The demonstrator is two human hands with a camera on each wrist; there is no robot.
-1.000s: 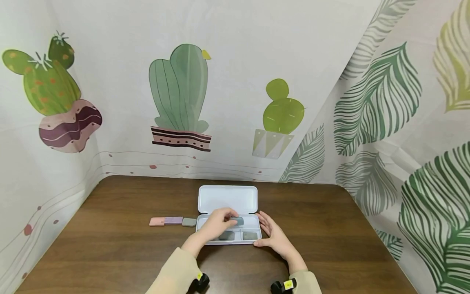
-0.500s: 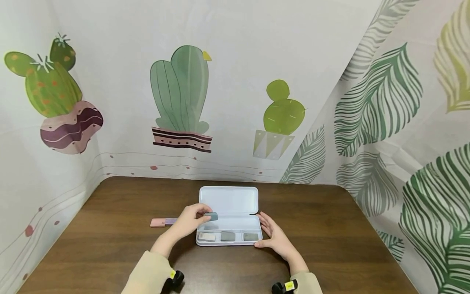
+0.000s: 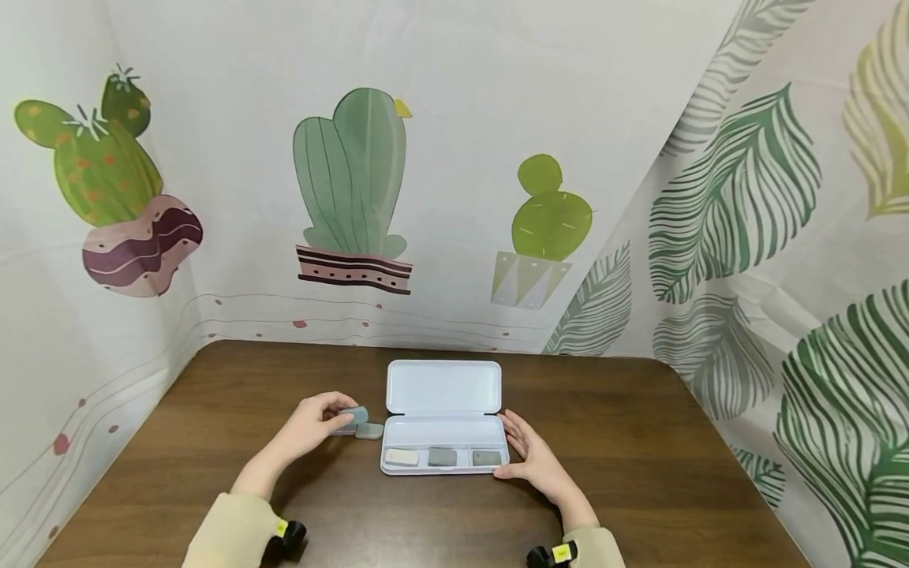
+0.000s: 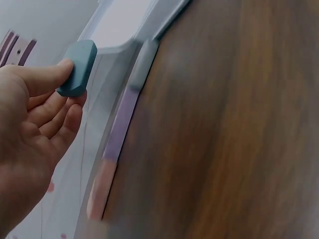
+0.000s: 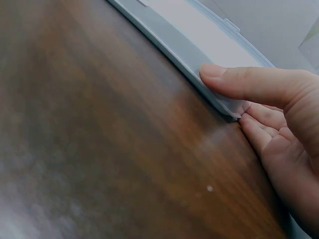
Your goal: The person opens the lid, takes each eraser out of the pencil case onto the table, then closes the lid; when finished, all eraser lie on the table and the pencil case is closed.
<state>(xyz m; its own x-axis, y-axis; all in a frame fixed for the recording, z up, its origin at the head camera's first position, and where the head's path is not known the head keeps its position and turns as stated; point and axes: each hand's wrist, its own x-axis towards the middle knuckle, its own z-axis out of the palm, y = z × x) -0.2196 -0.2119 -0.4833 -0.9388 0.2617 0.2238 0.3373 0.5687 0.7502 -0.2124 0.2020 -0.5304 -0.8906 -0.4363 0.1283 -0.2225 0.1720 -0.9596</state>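
Note:
Pinched between the thumb and fingers of my left hand (image 3: 312, 422) is a blue-green eraser (image 4: 79, 69), raised over a row of blocks left of the pencil case. That row holds a grey eraser (image 3: 369, 431), a purple block (image 4: 122, 124) and a pink block (image 4: 101, 186), lying end to end. The pale pencil case (image 3: 443, 428) lies with its lid (image 3: 443, 386) up. In its front compartments sit a white eraser (image 3: 402, 457) and two grey blocks (image 3: 443, 457). My right hand (image 3: 531, 457) holds the case's right end, thumb at the front corner.
The brown wooden table (image 3: 639, 465) stretches to both sides of the case. Behind it hangs a white cloth (image 3: 454, 118) printed with cacti, and leaf-patterned cloth (image 3: 731, 197) hangs at the right.
My left hand has carried the blue-green eraser out of the case's back compartment, leftward to above the row of blocks. The right hand has stayed at the case.

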